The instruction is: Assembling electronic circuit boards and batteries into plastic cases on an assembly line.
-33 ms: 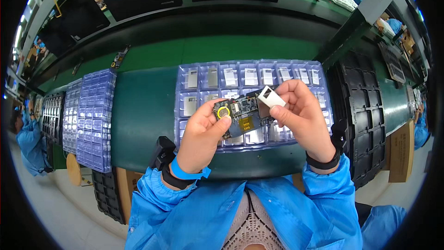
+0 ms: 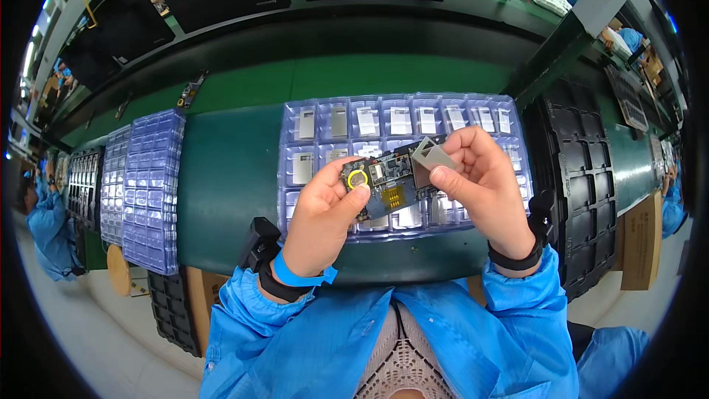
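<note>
Tilting a silver metal cover (image 2: 436,154) over a circuit board (image 2: 391,171), hands basically parked.
Only real change since the last frame: the cover went from bright white to dull grey, so I'd guess its angle to the light shifted a touch. Left hand (image 2: 321,203) is pinching the board by its left end, thumb right by the yellow-rimmed round part (image 2: 357,179); right hand (image 2: 484,185) has the cover between thumb and fingers at the board's right end. Board's held above the see-through compartment tray (image 2: 319,143). Cover's slanted, not flat, so progress looks about the same; can't tell if they're touching.
</note>
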`<state>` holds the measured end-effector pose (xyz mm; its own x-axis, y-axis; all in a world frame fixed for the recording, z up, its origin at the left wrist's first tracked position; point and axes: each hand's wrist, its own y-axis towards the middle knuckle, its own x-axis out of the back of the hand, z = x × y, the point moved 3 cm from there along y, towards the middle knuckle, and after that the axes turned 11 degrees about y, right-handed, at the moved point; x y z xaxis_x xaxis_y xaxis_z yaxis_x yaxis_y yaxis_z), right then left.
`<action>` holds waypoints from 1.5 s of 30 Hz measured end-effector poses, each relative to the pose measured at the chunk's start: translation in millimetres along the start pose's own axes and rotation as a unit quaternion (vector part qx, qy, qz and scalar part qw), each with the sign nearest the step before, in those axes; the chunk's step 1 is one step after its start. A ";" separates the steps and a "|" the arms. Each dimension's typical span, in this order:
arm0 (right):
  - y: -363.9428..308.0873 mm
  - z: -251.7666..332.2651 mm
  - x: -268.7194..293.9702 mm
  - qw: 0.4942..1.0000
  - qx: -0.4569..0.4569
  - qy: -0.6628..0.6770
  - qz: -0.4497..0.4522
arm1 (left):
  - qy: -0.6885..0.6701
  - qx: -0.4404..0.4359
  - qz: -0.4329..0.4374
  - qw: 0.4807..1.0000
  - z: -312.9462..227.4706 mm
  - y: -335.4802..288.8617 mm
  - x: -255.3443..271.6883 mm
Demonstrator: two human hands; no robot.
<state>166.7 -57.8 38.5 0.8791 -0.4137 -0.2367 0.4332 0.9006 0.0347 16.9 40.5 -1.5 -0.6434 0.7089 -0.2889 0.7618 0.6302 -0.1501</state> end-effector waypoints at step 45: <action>2.9 -21.9 -5.8 0.997 -0.047 -0.043 -0.042 | 0.095 -0.016 -0.004 0.995 -1.4 -10.1 -11.9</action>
<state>158.5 -49.9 18.6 0.8557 -0.4951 -0.1508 0.4898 0.8688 -0.0731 16.8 26.2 4.8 -0.6552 0.7483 -0.1035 0.7551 0.6445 -0.1204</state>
